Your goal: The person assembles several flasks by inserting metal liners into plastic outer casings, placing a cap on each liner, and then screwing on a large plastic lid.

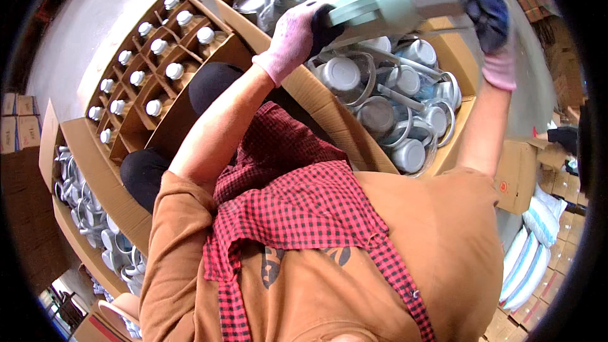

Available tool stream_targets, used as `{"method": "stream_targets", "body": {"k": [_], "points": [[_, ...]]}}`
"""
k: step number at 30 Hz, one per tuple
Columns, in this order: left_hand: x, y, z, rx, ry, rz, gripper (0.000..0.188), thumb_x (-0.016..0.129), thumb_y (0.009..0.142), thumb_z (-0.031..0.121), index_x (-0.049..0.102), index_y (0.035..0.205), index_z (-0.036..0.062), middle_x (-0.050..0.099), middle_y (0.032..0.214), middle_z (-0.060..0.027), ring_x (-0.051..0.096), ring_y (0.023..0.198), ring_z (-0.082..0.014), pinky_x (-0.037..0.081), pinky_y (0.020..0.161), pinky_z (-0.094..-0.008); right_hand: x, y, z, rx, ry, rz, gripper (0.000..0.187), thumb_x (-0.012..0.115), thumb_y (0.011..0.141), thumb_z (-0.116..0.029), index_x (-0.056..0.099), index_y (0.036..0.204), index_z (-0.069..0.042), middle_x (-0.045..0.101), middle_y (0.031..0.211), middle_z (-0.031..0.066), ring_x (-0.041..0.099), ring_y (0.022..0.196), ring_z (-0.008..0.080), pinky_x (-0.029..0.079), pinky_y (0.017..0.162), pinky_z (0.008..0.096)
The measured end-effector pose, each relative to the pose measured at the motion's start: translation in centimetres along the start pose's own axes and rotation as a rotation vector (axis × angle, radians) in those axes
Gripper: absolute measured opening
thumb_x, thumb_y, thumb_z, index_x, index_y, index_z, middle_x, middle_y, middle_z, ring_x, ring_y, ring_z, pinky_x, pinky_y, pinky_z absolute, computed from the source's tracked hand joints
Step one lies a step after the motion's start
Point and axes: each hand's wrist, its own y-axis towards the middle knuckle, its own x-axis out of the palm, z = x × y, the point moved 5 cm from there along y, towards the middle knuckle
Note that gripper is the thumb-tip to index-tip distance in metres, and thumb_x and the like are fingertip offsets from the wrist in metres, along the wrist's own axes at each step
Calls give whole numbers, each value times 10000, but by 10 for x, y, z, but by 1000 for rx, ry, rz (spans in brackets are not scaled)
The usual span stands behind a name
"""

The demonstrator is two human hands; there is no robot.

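Observation:
My left hand (295,39), in a pink glove with dark fingers, is closed round the handle of a pale green and white jug-like container (386,3). The container is held tilted on its side above an open carton (459,63); its upper edge runs out of the picture. At its grey right end, my right hand (487,16), gloved the same way, is curled against it, slightly blurred. In the carton below lie several clear jugs (375,114) with grey-white lids and loop handles, some in clear plastic wrap.
Left of my knee is a divided carton (166,104) of white-capped bottles. Another carton (95,145) at lower left holds many grey handled pieces. A further open carton (244,35) stands beyond my left hand. White and blue sacks (525,266) and stacked boxes (563,240) are at right.

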Motion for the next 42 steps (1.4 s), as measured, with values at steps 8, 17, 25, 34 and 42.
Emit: {"method": "stream_targets", "body": {"k": [8, 17, 25, 34, 42], "points": [[34, -42, -22, -79, 104, -310, 236, 609, 830, 231, 612, 958, 34, 619, 855, -187, 599, 792, -374, 480, 715, -430, 165, 98, -25, -5, 54, -333, 215, 594, 771, -45, 622, 984, -48, 634, 873, 66, 577, 773, 140, 461, 696, 274], [1, -22, -16, -150, 38, 108, 370, 660, 743, 132, 590, 1101, 69, 588, 1074, -148, 572, 975, -324, 437, 875, -403, 295, -25, -7, -131, -212, -673, 227, 539, 755, -64, 569, 970, -130, 553, 1050, 65, 547, 1023, 255, 419, 914, 381], [53, -49, -45, -265, 378, -597, 478, 584, 820, 332, 480, 1205, 70, 638, 930, -153, 594, 921, -318, 431, 792, -410, 241, -33, 60, 238, -627, -706, 543, 499, 732, 29, 478, 1258, -105, 365, 1395, 147, 313, 1313, 332, 260, 1077, 426], [55, -53, -44, -164, 380, -648, 213, 540, 811, 235, 625, 969, 120, 632, 1004, -92, 577, 997, -249, 395, 858, -409, 196, 54, 65, 2, -636, -663, 206, 526, 765, -73, 653, 885, -184, 619, 915, 45, 615, 896, 247, 495, 818, 345], [30, -52, -61, -371, -267, -133, 391, 524, 913, 278, 507, 1252, 84, 589, 1149, -165, 554, 1066, -194, 403, 947, -324, -74, 153, -58, 441, 145, 316, 258, 494, 893, -217, 659, 880, -19, 655, 755, 60, 603, 634, 128, 499, 597, 266]]}}
